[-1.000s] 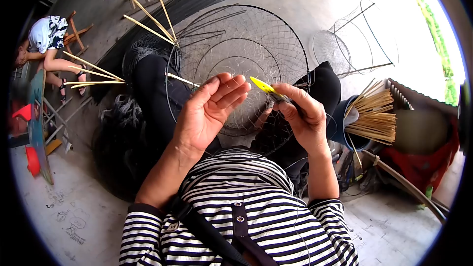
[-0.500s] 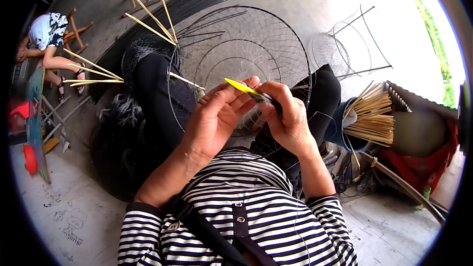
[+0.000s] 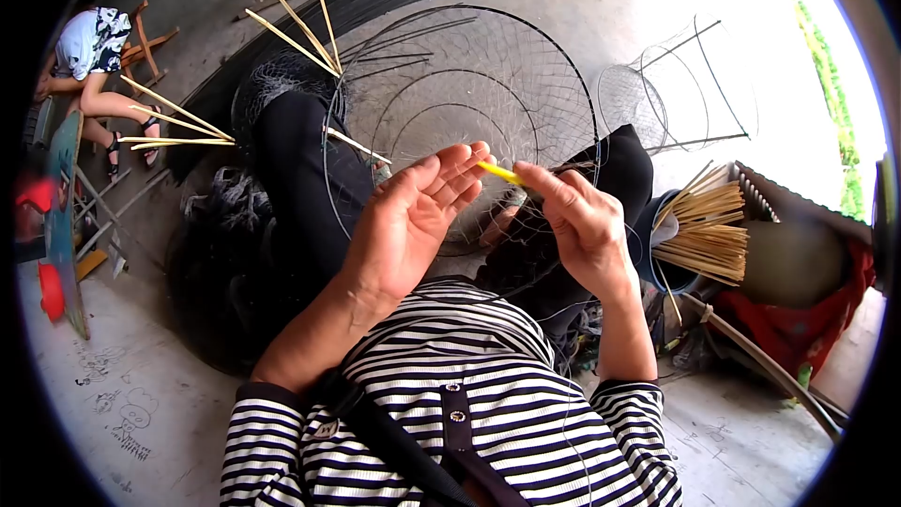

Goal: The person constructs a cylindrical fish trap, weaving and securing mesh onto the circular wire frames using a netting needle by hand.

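Observation:
My left hand [image 3: 402,221] is palm up with fingers stretched out, its fingertips at the pointed end of a yellow netting needle [image 3: 500,172]. Pinched between thumb and fingers, the needle's rear part is hidden in my right hand [image 3: 584,225]. Beyond both hands, a round net [image 3: 554,84] on dark wire hoops spans the space between my knees. Loose thin thread hangs around my right hand and over my striped shirt [image 3: 507,366].
Thin wooden sticks [image 3: 706,230] fill a blue bucket [image 3: 657,268] beside my right knee. A wire-framed net cage [image 3: 699,99] stands ahead on the right. Dark rods [image 3: 375,0] lie ahead on the floor. Another person [image 3: 94,52] sits at far left near a stool [image 3: 145,38].
My right hand has moved to the right with the netting needle, away from my left hand. The left fingers have straightened and the needle's tip now lies at the left fingertips.

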`<state>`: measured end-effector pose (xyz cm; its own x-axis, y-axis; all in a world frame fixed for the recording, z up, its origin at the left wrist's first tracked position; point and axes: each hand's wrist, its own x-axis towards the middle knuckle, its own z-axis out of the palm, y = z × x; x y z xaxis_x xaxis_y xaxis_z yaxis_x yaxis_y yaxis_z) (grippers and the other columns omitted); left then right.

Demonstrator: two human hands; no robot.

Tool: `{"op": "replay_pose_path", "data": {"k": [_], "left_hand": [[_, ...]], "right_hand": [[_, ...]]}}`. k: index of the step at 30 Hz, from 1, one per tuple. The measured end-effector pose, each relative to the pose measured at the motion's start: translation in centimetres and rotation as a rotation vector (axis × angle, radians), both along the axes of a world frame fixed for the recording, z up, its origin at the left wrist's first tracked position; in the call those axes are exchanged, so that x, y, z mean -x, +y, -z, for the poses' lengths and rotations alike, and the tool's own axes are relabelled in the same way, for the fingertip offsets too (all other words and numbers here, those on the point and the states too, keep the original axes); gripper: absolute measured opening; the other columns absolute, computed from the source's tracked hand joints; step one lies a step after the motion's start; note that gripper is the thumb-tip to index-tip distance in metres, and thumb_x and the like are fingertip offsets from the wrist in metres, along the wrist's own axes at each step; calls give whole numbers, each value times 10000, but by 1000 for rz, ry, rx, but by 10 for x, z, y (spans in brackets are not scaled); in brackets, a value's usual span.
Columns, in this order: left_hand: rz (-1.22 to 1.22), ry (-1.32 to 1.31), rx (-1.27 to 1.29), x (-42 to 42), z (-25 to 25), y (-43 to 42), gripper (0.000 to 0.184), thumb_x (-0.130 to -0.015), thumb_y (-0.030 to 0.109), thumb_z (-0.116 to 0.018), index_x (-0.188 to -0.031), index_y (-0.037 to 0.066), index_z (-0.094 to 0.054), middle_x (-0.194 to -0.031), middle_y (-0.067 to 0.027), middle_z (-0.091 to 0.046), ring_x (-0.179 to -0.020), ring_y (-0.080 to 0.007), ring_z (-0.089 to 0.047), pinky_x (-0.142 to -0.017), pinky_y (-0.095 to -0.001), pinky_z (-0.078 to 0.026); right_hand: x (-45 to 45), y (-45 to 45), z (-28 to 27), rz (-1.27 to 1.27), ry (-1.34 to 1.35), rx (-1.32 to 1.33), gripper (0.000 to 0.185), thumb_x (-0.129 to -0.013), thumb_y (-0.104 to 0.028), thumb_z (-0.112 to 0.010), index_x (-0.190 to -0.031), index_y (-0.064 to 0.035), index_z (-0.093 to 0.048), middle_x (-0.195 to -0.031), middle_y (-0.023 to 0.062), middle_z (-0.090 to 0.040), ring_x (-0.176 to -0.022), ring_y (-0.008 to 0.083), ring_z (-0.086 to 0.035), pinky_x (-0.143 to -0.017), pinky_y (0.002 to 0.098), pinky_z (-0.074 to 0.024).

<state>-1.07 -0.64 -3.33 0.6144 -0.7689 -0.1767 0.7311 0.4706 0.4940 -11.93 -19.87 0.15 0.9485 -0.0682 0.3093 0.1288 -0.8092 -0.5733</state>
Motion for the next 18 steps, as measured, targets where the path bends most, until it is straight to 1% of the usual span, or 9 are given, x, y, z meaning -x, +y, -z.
{"op": "replay_pose_path", "data": {"k": [1,4,8,11,14,17,18], "left_hand": [[-1,-18,-1,1,0,0,337,-1013,233,-420,-1220,45,-609,-1338,-143,-571,-1301,-248,-486,-1113,-399,-341],[-5,-48,-33,5,-3,-2,348,-1006,230,-427,-1245,49,-601,-1345,-140,-567,-1306,-250,-481,-1122,-399,-326],[-2,-42,-56,6,-5,-2,349,-997,227,-432,-1248,56,-605,-1345,-136,-568,-1313,-251,-473,-1125,-398,-321],[2,-23,11,4,-2,-1,352,-995,230,-436,-1244,48,-606,-1339,-134,-573,-1316,-247,-469,-1125,-395,-322],[8,21,50,3,-1,-1,344,-984,215,-462,-1240,35,-605,-1368,-140,-549,-1334,-246,-450,-1123,-395,-328],[-30,166,56,6,-6,-10,309,-970,207,-517,-1177,2,-620,-1240,-148,-614,-1195,-222,-557,-1055,-367,-404],[36,198,181,6,4,-15,294,-970,212,-521,-1153,5,-621,-1195,-131,-621,-1162,-211,-565,-1033,-356,-416]], "right_hand": [[-1,2,3,-23,-40,79,611,-819,9,-627,-1352,-283,-558,-676,28,-484,-539,210,-520,-516,331,-466],[-3,8,-2,-50,8,213,565,-783,57,-615,-1308,-151,-598,-668,54,-478,-562,198,-522,-513,312,-432],[-10,13,6,-30,-60,90,471,-795,44,-623,-1242,-106,-608,-706,58,-532,-555,209,-541,-503,313,-438],[-12,14,11,-33,-80,34,382,-810,54,-613,-1171,-71,-612,-750,63,-583,-576,218,-568,-511,311,-448],[-14,14,11,-32,-57,-8,327,-820,46,-617,-1131,-51,-607,-798,83,-613,-613,241,-598,-538,312,-467],[-20,16,12,-32,-117,11,407,-814,-61,-668,-1209,-99,-583,-806,68,-570,-625,251,-603,-527,344,-489],[-26,21,8,-27,-188,50,452,-774,-140,-725,-1194,-71,-571,-922,96,-574,-727,265,-627,-571,352,-510]]}}
